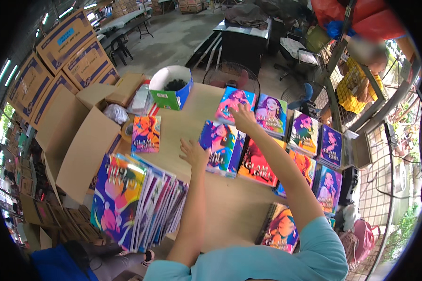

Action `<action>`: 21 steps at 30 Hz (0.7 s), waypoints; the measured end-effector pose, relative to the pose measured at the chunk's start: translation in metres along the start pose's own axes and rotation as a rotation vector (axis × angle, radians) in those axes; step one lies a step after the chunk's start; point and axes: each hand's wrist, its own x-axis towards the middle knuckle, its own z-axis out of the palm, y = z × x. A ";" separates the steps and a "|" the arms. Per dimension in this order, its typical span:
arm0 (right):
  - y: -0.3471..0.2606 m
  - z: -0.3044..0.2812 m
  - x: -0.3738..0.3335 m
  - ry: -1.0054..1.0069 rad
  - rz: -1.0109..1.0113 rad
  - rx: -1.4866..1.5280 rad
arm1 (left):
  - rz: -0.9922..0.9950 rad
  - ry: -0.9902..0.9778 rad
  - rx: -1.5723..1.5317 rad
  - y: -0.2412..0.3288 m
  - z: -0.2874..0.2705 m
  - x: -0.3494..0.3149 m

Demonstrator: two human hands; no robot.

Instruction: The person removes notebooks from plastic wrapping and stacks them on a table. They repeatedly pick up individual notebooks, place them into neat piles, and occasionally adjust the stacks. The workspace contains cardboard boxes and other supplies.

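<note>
My left hand [193,152] rests over the table with its fingers spread. It lies just beside a stack of spiral notebooks [220,147] with a blue-and-purple illustrated cover. Farther up, my right hand [243,118] is stretched out, its fingertips at the lower part of a pink-and-blue notebook [234,98]. Right of that hand lies a purple-covered notebook [271,114], and below it a red-covered notebook [257,164], partly hidden by my right forearm. On the left a thick, fanned pile of notebooks [119,196] leans near the table edge.
More notebook stacks [330,146] fill the table's right side. At the table's left are an orange-covered notebook [146,135], a green-and-blue bin [171,93] and an open carton [86,154]. Cartons [70,42] are piled behind. A person in yellow [349,89] is beyond the wire mesh.
</note>
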 end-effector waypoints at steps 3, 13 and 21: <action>0.012 0.031 0.070 0.030 -0.225 -0.179 | 0.092 -0.115 0.045 -0.008 0.010 0.006; 0.041 -0.017 0.068 0.406 -0.601 -0.308 | 0.418 0.155 -0.589 0.033 -0.126 -0.075; -0.039 -0.217 -0.107 1.105 -0.212 0.831 | 0.581 0.186 -0.681 -0.051 -0.345 -0.187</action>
